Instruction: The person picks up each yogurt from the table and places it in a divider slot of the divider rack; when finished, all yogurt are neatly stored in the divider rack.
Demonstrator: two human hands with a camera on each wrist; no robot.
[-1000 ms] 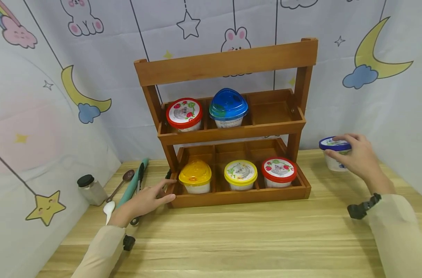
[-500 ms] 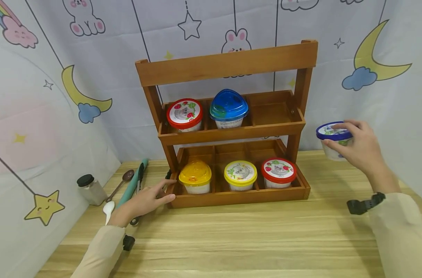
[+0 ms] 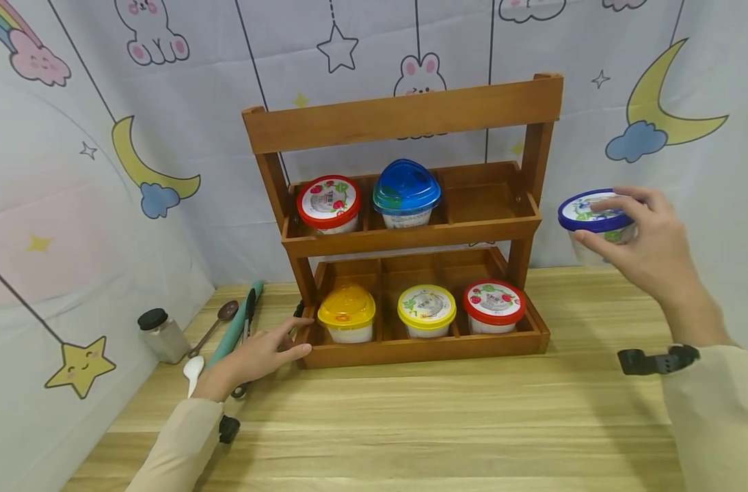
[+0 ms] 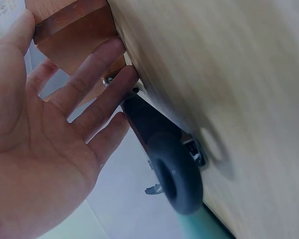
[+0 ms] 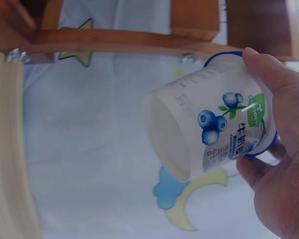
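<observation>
My right hand (image 3: 653,249) grips a white cup with a blue lid (image 3: 595,212) by its rim, in the air right of the wooden rack (image 3: 411,352). Blueberries are printed on the cup's side (image 5: 214,119) in the right wrist view. My left hand (image 3: 257,355) rests its fingers against the rack's lower left corner; the left wrist view shows those fingers (image 4: 97,74) extended. On the upper tier sit a red-lidded cup (image 3: 328,201) and a blue-domed cup (image 3: 406,191), left and middle. Below are a yellow-domed cup (image 3: 346,311), a yellow-lidded cup (image 3: 426,307) and a red-lidded cup (image 3: 494,304).
Left of the rack lie a jar with a black cap (image 3: 163,335), a brown spoon (image 3: 217,321), a white spoon (image 3: 193,369), a teal-handled tool (image 3: 229,338) and a black-handled tool (image 3: 249,311). A printed cloth (image 3: 362,41) hangs behind.
My right hand has lifted the blue-lidded cup off the table and raised it to about the upper tier's height. The left hand keeps its place at the rack.
</observation>
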